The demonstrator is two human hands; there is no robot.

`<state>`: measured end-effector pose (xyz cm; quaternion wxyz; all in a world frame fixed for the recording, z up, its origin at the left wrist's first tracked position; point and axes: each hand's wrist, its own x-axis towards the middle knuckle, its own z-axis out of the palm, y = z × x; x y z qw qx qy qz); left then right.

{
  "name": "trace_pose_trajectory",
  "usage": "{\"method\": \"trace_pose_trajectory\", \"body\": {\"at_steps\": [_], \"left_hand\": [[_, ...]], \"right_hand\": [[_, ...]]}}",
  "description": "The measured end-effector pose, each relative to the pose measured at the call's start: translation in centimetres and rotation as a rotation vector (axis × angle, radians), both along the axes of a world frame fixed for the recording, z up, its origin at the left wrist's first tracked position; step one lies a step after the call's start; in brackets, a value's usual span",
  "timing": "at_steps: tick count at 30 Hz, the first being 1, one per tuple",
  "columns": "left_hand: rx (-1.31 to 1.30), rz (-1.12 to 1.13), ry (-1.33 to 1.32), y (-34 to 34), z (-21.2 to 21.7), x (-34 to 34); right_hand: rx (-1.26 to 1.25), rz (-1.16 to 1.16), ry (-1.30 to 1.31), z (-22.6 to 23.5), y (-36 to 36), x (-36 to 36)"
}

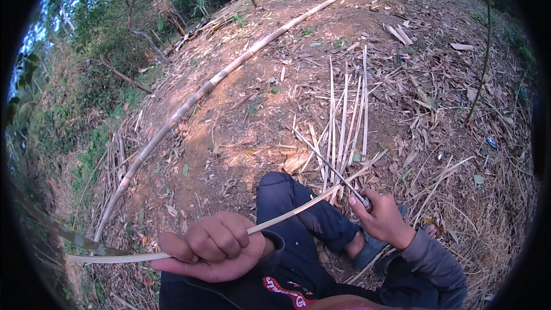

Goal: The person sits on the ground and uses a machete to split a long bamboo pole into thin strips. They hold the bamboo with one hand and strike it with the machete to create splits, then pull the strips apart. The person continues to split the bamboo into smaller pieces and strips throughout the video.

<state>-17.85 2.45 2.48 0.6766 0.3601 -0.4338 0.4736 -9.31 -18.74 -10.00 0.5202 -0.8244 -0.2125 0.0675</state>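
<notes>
My left hand (215, 247) is closed around a long pale bamboo strip (293, 211), held low in front of my body. One end of the strip sticks out to the left past my thumb. Its other part runs up to the right over my bent knee and meets the blade of a knife (327, 163). Gripped by its handle in my right hand (380, 216), the knife points up and to the left, with a long narrow blade. Just beyond the blade, several split bamboo strips (359, 115) lie on the ground.
A long bamboo pole (218, 77) lies diagonally across the ground on the left. Dry leaves (425, 80) and more thin strips (445, 175) litter the right side. A thin upright stem (487, 51) stands at the right. Green bushes (69, 103) border the far left.
</notes>
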Motion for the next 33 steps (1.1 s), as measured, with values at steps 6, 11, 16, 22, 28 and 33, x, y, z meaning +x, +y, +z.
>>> {"method": "trace_pose_trajectory", "body": {"at_steps": [6,11,16,22,28,33], "left_hand": [[0.003,0.009,0.0,0.0,0.0,0.0],[-0.006,0.029,0.003,0.2,-0.1,0.1],[-0.017,0.044,0.019,0.7,-0.2,0.2],[0.01,0.028,0.022,0.5,-0.1,0.1],[0.006,0.028,0.022,0.6,-0.2,0.1],[-0.004,0.034,0.02,0.7,-0.2,0.1]], "right_hand": [[0.123,0.158,-0.068,1.7,0.3,-0.9],[0.044,0.104,0.005,1.3,0.5,-0.2],[0.028,0.095,0.006,1.7,0.6,-0.2],[0.032,0.108,0.025,1.7,0.4,-0.2],[0.034,0.112,-0.031,1.1,0.4,0.0],[0.004,0.11,-0.065,1.0,0.4,0.1]]}}
